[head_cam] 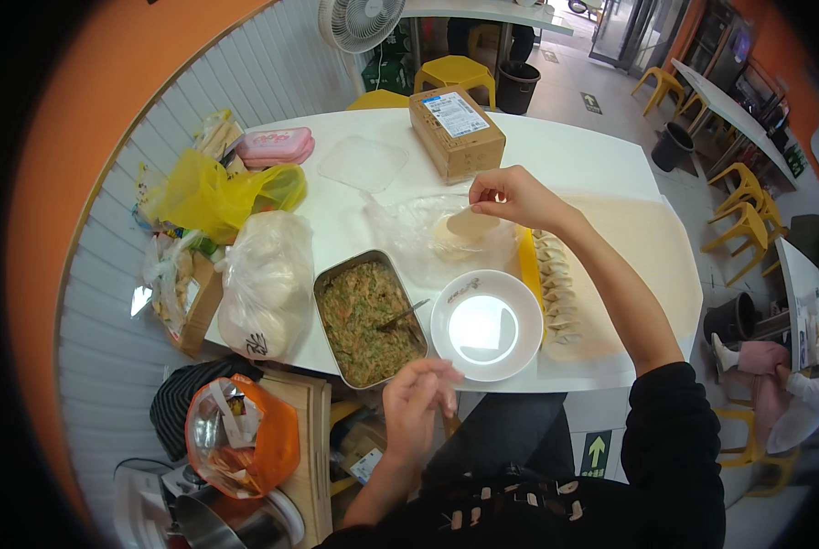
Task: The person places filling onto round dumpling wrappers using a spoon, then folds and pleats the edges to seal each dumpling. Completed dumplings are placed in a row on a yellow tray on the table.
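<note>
My right hand (509, 195) pinches the edge of a thin round dumpling wrapper (471, 225) above the stack of wrappers (450, 248), which lies on a crumpled clear plastic bag (409, 237). My left hand (419, 405) holds nothing; its fingers are loosely bent in front of the table edge. Nearest to it are a steel tray of minced filling (368, 322), with a metal utensil (404, 316) stuck in it, and a white bowl (443, 353) with a bright reflection inside. Folded dumplings (557, 295) form a row along a yellow strip (529, 264), partly behind my right forearm.
A cardboard box (450, 147) and a translucent lid (362, 163) lie farther back. Along the left stand a bag of dough-like white lumps (265, 288), a yellow plastic bag (210, 192) and a pink case (275, 146). An orange bag (279, 439) stands below left. Another person (793, 398) sits far right.
</note>
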A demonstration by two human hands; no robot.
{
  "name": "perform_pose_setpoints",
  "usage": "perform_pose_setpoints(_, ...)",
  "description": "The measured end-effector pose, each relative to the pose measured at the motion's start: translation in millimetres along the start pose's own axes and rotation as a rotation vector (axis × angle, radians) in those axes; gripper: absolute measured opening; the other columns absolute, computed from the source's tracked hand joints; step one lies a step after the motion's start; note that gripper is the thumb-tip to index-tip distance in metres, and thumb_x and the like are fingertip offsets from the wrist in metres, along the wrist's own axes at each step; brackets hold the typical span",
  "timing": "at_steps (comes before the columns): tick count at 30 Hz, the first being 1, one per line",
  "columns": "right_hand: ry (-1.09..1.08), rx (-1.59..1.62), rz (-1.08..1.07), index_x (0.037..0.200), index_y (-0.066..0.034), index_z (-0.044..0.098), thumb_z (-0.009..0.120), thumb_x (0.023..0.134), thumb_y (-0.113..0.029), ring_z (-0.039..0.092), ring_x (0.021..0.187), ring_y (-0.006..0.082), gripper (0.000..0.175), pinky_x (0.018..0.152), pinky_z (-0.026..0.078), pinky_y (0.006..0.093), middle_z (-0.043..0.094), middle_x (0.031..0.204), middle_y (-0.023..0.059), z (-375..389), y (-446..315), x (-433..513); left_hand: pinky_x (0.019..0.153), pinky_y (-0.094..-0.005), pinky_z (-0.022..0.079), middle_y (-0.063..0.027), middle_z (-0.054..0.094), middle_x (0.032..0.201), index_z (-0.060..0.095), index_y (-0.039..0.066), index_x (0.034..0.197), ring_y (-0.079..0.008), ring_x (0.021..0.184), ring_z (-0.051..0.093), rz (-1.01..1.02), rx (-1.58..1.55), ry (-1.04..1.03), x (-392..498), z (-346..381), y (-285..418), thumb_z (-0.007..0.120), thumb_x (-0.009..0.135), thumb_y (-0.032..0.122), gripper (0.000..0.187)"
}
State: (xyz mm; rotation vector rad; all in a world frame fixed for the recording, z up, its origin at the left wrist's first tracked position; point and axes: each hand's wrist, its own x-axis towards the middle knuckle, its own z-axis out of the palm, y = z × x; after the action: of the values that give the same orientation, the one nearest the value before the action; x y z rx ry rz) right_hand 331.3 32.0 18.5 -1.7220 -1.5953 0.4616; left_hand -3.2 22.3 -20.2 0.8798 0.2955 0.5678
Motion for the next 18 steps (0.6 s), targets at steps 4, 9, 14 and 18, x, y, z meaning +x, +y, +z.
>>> perform_pose_setpoints(4,0.03,-0.026,0.041,0.088,-0.0006,0.064,0.068,0.084,-0.006,0.06,0.069,0.0119,0.008,0.064,0.047,0.0251,0.065,0.075,0.0046,-8.2,-22.8,-3.0,0.094,-0.0329,0.049,-0.0239,0.047,0.135,0.036,-0.008,0.136,-0.0224,0.112,0.057,-0.166,-0.183,0.046,23.5,13.9,3.8,0.036,0.101,0.019,0.045)
perform_pose_setpoints(9,0.214,-0.097,-0.216,0.087,-0.0026,0.063,0.069,0.081,-0.005,0.062,0.071,0.0194,0.008,0.064,0.048,0.03,0.064,0.077,0.0081,-1.2,-63.3,-19.5,0.116,-0.0391,0.026,-0.0189,0.027,0.151,0.023,-0.003,0.146,-0.0278,0.139,0.03,-0.113,-0.524,0.0,43.5,34.6,2.0,0.03,0.103,0.028,0.054)
perform_pose_setpoints(14,0.345,-0.494,-0.685,0.092,-0.0016,0.063,0.064,0.065,-0.01,0.06,0.07,0.0193,0.028,0.059,0.046,0.0315,0.059,0.08,0.0043,49.2,-120.5,-77.4,0.117,-0.039,0.02,-0.013,0.018,0.156,0.014,0.004,0.15,-0.0264,0.143,0.021,-0.095,-0.656,0.109,35.1,44.8,5.4,0.022,0.103,0.039,0.059)
perform_pose_setpoints(18,0.297,-0.574,-0.714,0.091,-0.005,0.068,0.063,0.064,-0.011,0.062,0.073,0.0156,0.029,0.061,0.048,0.0244,0.064,0.085,0.0038,85.7,-142.1,-112.2,0.117,-0.0425,0.018,-0.0136,0.016,0.157,0.013,0.007,0.151,-0.0288,0.143,0.021,-0.017,-0.473,-0.012,18.2,47.7,11.1,0.01,0.102,0.046,0.063)
